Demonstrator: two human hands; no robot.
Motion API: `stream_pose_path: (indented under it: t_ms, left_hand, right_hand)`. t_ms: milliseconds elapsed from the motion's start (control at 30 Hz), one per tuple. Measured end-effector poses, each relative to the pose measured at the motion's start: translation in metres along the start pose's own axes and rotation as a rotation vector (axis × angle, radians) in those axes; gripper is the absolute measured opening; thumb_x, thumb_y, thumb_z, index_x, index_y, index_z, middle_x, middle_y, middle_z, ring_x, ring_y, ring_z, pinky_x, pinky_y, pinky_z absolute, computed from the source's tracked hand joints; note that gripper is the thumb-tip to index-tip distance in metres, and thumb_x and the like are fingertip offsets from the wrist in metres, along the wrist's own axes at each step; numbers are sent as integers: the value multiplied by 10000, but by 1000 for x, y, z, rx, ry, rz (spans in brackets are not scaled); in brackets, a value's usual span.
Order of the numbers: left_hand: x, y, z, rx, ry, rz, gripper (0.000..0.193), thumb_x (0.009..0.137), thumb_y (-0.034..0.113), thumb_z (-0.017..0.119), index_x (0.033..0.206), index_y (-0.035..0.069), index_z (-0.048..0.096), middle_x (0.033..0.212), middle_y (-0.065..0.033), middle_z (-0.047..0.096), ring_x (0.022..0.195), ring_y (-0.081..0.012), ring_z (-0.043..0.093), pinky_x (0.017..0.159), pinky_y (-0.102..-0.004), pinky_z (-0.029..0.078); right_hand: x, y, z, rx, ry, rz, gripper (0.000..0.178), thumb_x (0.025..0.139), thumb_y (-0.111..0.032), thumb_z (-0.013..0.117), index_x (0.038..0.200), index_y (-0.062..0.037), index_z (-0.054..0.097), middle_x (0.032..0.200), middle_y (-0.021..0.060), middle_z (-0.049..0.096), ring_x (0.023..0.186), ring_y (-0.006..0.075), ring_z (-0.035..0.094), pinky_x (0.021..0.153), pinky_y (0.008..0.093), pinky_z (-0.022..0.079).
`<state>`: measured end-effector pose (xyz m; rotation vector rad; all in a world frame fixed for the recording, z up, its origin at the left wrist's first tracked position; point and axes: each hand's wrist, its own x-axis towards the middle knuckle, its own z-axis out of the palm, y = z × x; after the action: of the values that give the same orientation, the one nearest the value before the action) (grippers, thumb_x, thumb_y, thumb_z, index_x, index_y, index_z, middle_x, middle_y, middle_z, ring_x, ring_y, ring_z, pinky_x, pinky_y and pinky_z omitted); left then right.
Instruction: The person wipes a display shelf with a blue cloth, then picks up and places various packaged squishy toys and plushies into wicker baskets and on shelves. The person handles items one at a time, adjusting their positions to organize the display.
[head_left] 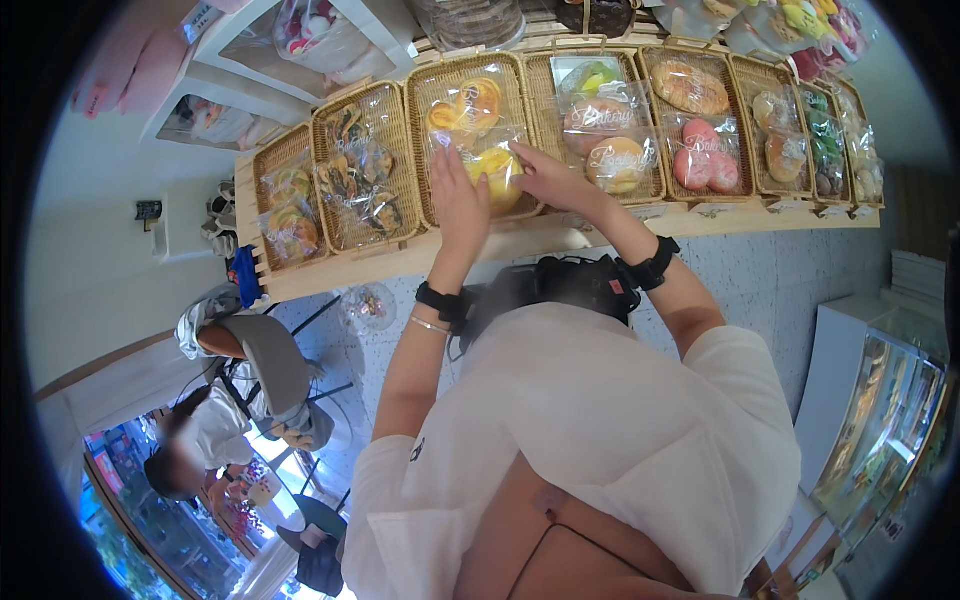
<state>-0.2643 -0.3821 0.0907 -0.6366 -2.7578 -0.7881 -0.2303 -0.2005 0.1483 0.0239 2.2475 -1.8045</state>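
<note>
Both my hands reach up to a wicker basket (420, 140) on a wooden shelf (500, 245). My left hand (458, 200) lies flat against the left side of a clear bag holding a yellow pastry (497, 172). My right hand (545, 175) grips the same bag from the right, fingers curled over its edge. A second bagged yellow-orange pastry (468, 105) lies higher in that basket. Black bands sit on both wrists.
More wicker baskets line the shelf: dark pastries (358, 180) to the left, round buns (605, 140) and pink pastries (705, 160) to the right. A glass display case (880, 420) stands at the right. A seated person (215, 430) is at lower left.
</note>
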Motion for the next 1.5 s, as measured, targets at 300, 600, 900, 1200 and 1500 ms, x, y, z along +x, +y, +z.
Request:
stream_pose_path:
  t_ms: [300, 600, 900, 1200, 1500]
  left_hand:
    - [6, 51, -3, -528, -298, 117, 540, 897, 115, 514, 1356, -63, 294, 1370, -274, 361, 1286, -386, 346, 1068, -390, 283]
    - [23, 42, 39, -868, -568, -90, 638, 897, 183, 536, 1398, -71, 233, 1402, -273, 334, 1305, -326, 348, 1063, -354, 291]
    - [40, 64, 88, -925, -540, -169, 775, 884, 214, 552, 1431, -74, 84, 1464, -259, 243, 1335, -273, 307, 1066, -313, 268]
    - [37, 93, 55, -1018, -528, -478, 804, 925, 230, 525, 1450, -23, -29, 1448, -245, 281, 1288, -247, 371, 1044, -301, 299]
    - [67, 111, 58, -844, -350, -558, 631, 963, 324, 418, 1432, -39, 203, 1464, -215, 282, 1341, -275, 308, 1079, -312, 257]
  right_hand:
    - [-85, 28, -87, 374, 433, -22, 373, 934, -121, 471, 1289, -6, 483, 1206, 82, 567, 1116, 137, 525, 955, 265, 413]
    - [-75, 114, -96, 88, 993, 69, 537, 908, -149, 528, 1380, 8, 328, 1274, 162, 500, 1142, 225, 514, 952, 311, 409]
    - [-76, 107, -93, 302, 674, 192, 577, 868, -48, 514, 1399, 14, 298, 1164, 96, 577, 1008, 135, 556, 833, 235, 449]
    - [-75, 103, -127, 285, 270, 233, 581, 900, -50, 511, 1411, 34, 248, 1201, 96, 559, 1066, 146, 544, 905, 251, 428]
    - [-50, 122, -184, 127, 369, -42, 438, 945, -163, 478, 1333, 30, 411, 1252, 127, 543, 1173, 185, 491, 986, 262, 362]
